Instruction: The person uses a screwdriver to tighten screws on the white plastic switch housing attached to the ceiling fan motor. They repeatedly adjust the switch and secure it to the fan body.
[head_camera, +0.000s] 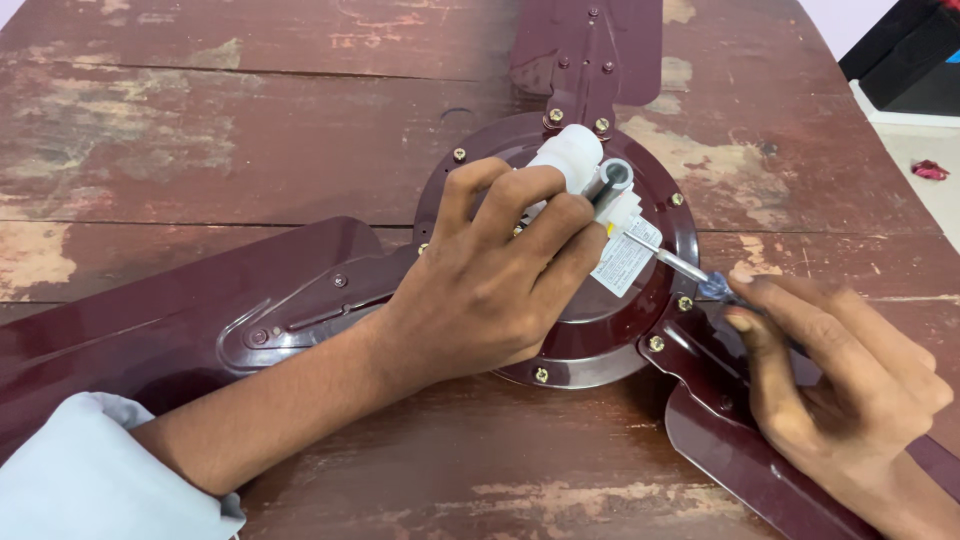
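Head camera looks down on a maroon ceiling fan (590, 320) lying flat on a worn wooden table (250, 130) with flaking reddish paint. Its round motor housing sits centre frame; three blades run off to the top, lower left and lower right. The left hand (490, 280) rests on the housing, fingers curled closed around a white cylindrical capacitor (570, 155) beside the grey shaft end (612, 178). The right hand (850, 390), at lower right over one blade bracket, is closed around the blue handle of a screwdriver (690, 272), whose metal shank points in toward the hub, near a white label.

Judging by its look, the fan is heavy, rigid metal with a smooth, slippery gloss; the housing rim or blade brackets seem the safest holds. The plastic capacitor looks light and easier to damage.

No containers with visible contents appear; a dark box-like object (905, 55) sits at upper right.
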